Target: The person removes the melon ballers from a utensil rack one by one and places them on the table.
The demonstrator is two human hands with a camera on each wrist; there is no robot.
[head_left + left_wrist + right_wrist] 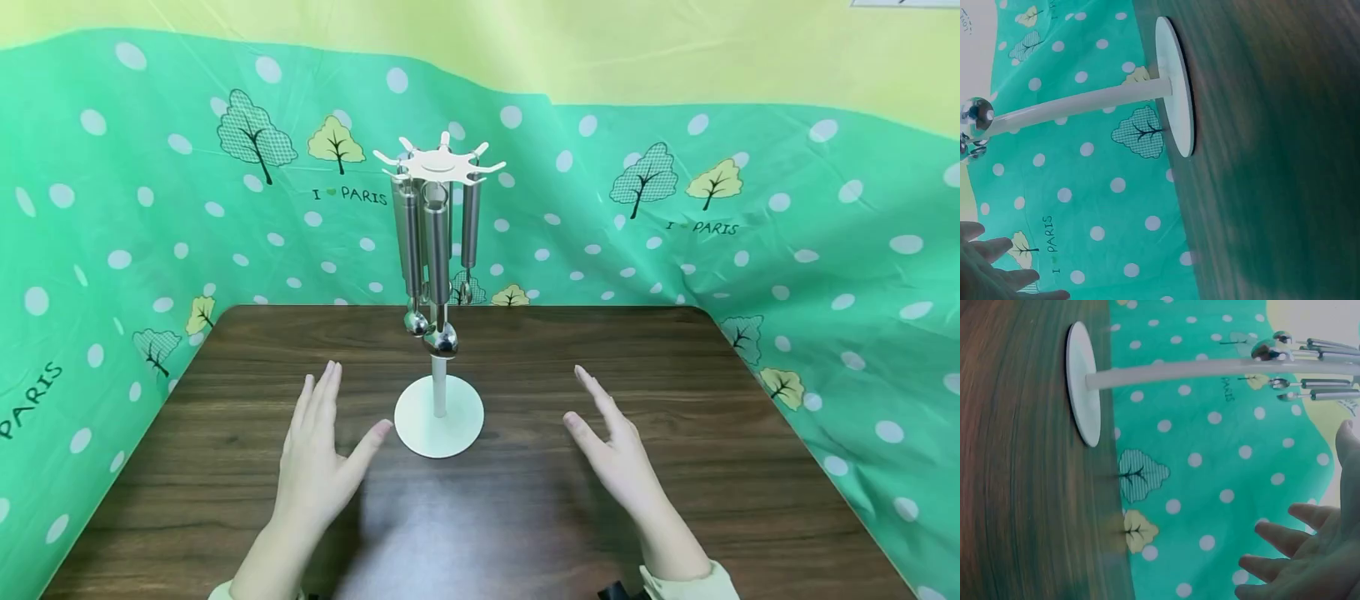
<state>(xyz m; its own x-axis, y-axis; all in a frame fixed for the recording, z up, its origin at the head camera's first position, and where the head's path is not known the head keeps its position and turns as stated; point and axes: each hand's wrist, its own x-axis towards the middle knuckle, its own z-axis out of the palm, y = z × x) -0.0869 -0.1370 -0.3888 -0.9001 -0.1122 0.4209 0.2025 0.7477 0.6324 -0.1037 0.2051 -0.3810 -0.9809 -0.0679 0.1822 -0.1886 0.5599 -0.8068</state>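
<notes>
A white stand with a round base (420, 429), a thin post and a star-shaped top (438, 165) stands upright on the table. Several metal utensils with grey handles (438, 258) hang from its hooks, their shiny rounded ends (442, 340) pointing down. To the left of the base, my left hand (313, 462) is held with fingers straight and thumb spread, the thumb tip close to the base's edge. My right hand (618, 458) is out to the right, farther from the stand, fingers extended. Both hands hold nothing. In the right wrist view, spoon-like ends (1269, 351) show beside the post.
The dark wooden table (540, 358) carries the stand near its middle. Behind and along both sides hangs a green dotted cloth (540, 250) with tree prints and a yellow upper band. Light-coloured sleeves (690, 583) show at the wrists.
</notes>
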